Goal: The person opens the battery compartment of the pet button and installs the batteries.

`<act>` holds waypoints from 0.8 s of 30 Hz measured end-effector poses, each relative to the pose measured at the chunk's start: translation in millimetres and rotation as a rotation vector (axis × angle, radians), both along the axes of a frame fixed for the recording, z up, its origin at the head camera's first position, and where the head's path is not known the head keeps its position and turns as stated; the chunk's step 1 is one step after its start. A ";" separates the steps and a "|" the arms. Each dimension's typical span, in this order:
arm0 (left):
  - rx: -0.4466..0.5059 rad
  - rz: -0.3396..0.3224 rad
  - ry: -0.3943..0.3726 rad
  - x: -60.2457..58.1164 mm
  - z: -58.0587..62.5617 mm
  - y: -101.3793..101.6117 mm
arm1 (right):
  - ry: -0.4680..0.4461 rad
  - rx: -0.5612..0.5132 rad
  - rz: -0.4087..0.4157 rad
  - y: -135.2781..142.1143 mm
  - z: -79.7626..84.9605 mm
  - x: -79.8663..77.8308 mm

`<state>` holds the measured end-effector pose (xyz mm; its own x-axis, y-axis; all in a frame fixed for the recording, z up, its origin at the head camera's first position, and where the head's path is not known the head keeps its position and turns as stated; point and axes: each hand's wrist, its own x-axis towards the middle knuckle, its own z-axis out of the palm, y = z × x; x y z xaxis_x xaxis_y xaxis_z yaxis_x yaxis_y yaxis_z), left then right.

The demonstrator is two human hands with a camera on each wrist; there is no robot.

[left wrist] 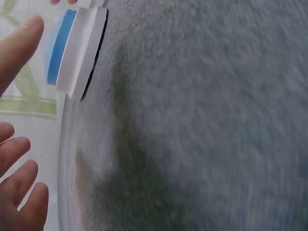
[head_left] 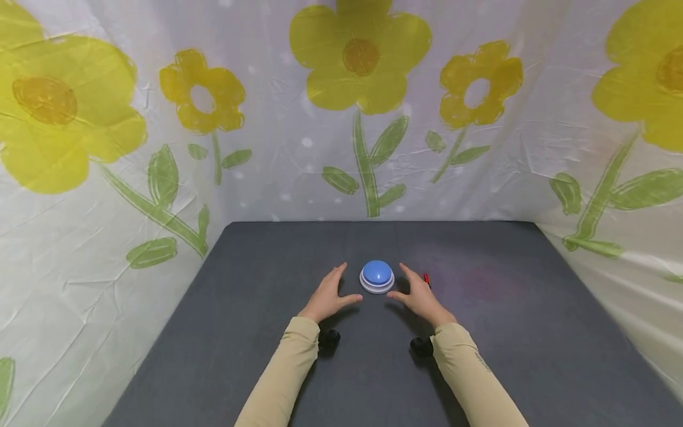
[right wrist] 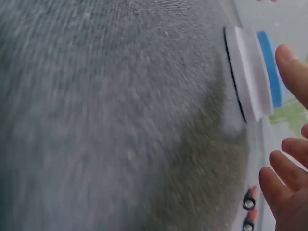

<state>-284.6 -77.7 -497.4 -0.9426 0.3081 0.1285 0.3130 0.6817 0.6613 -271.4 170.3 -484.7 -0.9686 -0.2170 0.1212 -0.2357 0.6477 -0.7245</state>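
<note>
A round push button with a blue dome and white base (head_left: 377, 276) sits on the dark table, between the two hands. To its left, my left hand (head_left: 326, 298) is held with thumb and fingers spread apart, holding nothing. My right hand (head_left: 423, 300) mirrors it on the other side, thumb away from the fingers and nothing in its grasp. In the left wrist view, a gap shows between the thumb (left wrist: 21, 45) and the button (left wrist: 77, 50). From the right wrist, the thumb (right wrist: 293, 72) overlaps the blue side of the button (right wrist: 252, 72).
Small red-and-black objects lie just beyond the right hand; the head view shows a red piece (head_left: 427, 279), the right wrist view two black ends (right wrist: 249, 204). The grey table (head_left: 267, 255) is enclosed by a flower-printed curtain (head_left: 277, 148) at the back and sides.
</note>
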 end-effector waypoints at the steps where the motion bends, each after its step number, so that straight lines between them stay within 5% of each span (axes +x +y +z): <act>1: 0.006 -0.012 -0.007 -0.8 0.2 2.2 | -0.012 -0.003 -0.002 -1.0 -1.2 -1.2; 15: 0.045 -0.058 -0.061 -11.9 -6.3 23.7 | -0.107 0.022 -0.046 -16.0 -8.8 -11.3; 24: 0.071 -0.009 -0.114 -22.2 -14.2 33.6 | 0.000 0.093 -0.043 -17.8 -15.8 -21.1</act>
